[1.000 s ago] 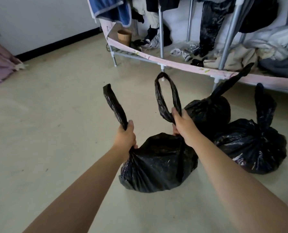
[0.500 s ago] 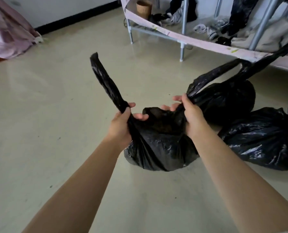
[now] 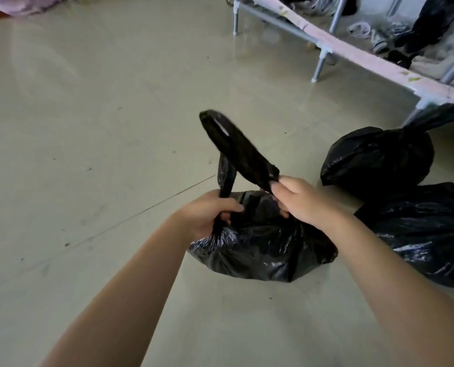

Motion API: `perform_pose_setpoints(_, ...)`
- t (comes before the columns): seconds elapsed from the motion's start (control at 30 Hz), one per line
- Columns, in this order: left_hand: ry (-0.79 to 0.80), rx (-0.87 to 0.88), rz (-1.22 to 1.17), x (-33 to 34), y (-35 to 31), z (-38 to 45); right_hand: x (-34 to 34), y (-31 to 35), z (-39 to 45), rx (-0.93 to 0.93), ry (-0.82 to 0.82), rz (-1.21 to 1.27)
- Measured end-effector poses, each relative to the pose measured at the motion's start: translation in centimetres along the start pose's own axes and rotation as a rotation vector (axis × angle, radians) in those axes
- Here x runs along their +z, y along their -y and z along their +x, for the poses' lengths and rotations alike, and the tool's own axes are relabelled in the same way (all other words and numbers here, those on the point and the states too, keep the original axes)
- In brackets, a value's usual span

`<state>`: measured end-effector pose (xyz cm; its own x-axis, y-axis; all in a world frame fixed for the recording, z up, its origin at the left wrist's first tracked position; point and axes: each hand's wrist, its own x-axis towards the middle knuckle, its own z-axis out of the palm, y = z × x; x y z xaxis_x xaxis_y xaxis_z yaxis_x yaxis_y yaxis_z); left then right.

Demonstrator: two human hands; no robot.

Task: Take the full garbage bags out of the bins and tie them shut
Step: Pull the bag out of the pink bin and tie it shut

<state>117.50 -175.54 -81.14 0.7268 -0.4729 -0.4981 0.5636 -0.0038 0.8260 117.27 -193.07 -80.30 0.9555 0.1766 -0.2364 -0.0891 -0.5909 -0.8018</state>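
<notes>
A full black garbage bag sits on the floor in front of me. My left hand grips its left handle strip low down, near the bag's body. My right hand pinches the right handle strip, which slants up and to the left across the left strip. Two more black garbage bags lie to the right: one with its twisted top pointing up right, and another partly cut off by the frame edge.
A metal clothes rack with a pink bottom rail stands at the back right, with shoes and clothes under it. Pink fabric lies at the top left. Bare pale floor stretches to the left.
The right handle strip has swung from the right over to the left, crossing the left strip. My hands have come closer together above the bag. The camera has tilted further down.
</notes>
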Motion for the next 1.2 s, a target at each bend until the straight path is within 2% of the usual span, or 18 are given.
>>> perform_pose_setpoints(0.07,0.178,0.055,0.088,0.5,0.3,-0.9,0.5,0.0,-1.1,-0.119,-0.020,-0.223)
perform_pose_setpoints(0.1,0.196,0.070,0.121,0.9,0.3,-1.2,0.8,0.2,-1.5,-0.164,-0.022,-0.285)
perform_pose_setpoints(0.17,0.103,0.099,0.081,1.8,0.5,-1.0,1.2,0.3,-2.0,-0.212,0.025,-0.370)
perform_pose_setpoints(0.27,-0.185,0.056,-0.060,2.3,0.6,0.1,1.4,0.2,-2.4,-0.191,0.199,-0.421)
perform_pose_setpoints(0.33,-0.221,0.075,-0.076,2.1,0.7,0.4,1.0,0.1,-2.7,-0.122,0.320,-0.375)
perform_pose_setpoints(0.47,0.103,0.108,-0.194,1.4,1.1,0.1,-1.3,-1.2,-2.8,0.096,0.506,-0.074)
perform_pose_setpoints(0.53,0.231,0.059,-0.109,0.9,1.3,-0.4,-2.1,-1.9,-2.8,0.146,0.555,0.055)
perform_pose_setpoints(0.6,0.296,0.003,0.076,0.8,1.5,-0.9,-2.2,-2.6,-3.0,0.173,0.471,0.078)
perform_pose_setpoints(0.67,0.289,-0.003,0.253,1.0,1.3,-1.3,-1.9,-3.2,-2.8,0.192,0.258,0.072)
perform_pose_setpoints(0.7,0.251,0.032,0.316,1.2,1.3,-1.3,-1.8,-3.2,-2.7,0.207,0.153,0.101)
perform_pose_setpoints(0.77,0.065,0.146,0.401,1.5,1.2,-1.0,-1.9,-2.3,-2.4,0.151,0.057,0.216)
perform_pose_setpoints(0.9,-0.536,0.387,0.576,2.1,0.5,0.0,-2.4,0.0,-2.9,0.043,0.035,0.294)
perform_pose_setpoints(0.97,-0.717,0.515,0.524,2.4,0.2,0.1,-2.6,0.8,-3.4,-0.008,0.096,0.345)
perform_pose_setpoints(1.03,-0.727,0.636,0.399,2.7,-0.1,-0.1,-2.8,1.2,-3.7,-0.010,0.133,0.343)
perform_pose_setpoints(1.1,-0.588,0.638,0.062,2.9,-0.6,-0.4,-2.9,1.2,-3.6,0.037,0.135,0.344)
perform_pose_setpoints(1.17,-0.352,0.588,-0.280,2.8,-1.1,-0.7,-2.9,0.8,-3.3,0.115,0.120,0.460)
perform_pose_setpoints(1.2,-0.265,0.565,-0.378,2.7,-1.2,-0.8,-2.8,0.5,-3.0,0.167,0.106,0.549)
